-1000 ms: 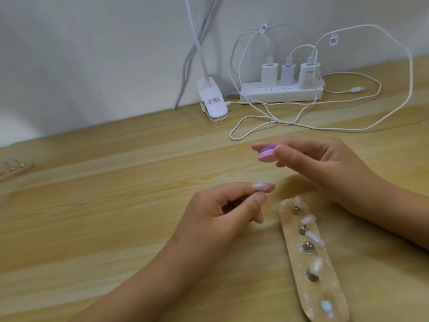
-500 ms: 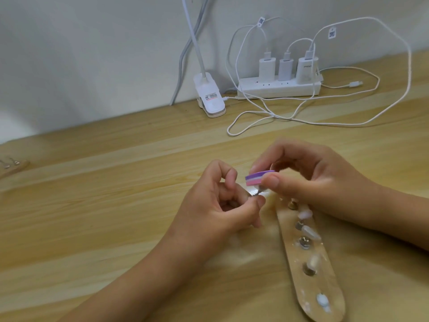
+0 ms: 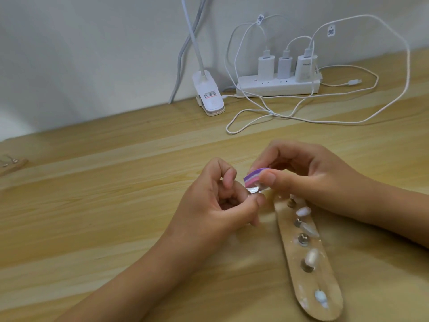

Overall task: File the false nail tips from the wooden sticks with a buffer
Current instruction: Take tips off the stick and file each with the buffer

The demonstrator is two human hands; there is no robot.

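My left hand (image 3: 216, 210) pinches a small clear false nail tip (image 3: 323, 189) between thumb and fingers, just above the table. My right hand (image 3: 308, 175) holds a purple, pink and white buffer block (image 3: 254, 177) between thumb and forefinger, its underside resting on the tip. A flat wooden stick (image 3: 325, 282) lies on the table below my right hand. It carries several metal studs, some topped with pale nail tips (image 3: 304, 211). The far end of the stick is hidden under my right hand.
A white power strip (image 3: 278, 86) with three chargers and looping white cables (image 3: 348, 119) sits at the back by the wall. A white lamp clip (image 3: 209, 96) stands left of it. Another wooden stick (image 3: 11, 165) peeks in at the far left edge.
My right hand came down and left with the buffer onto the nail tip. My left hand turned the tip up toward the buffer, and the two hands now meet.
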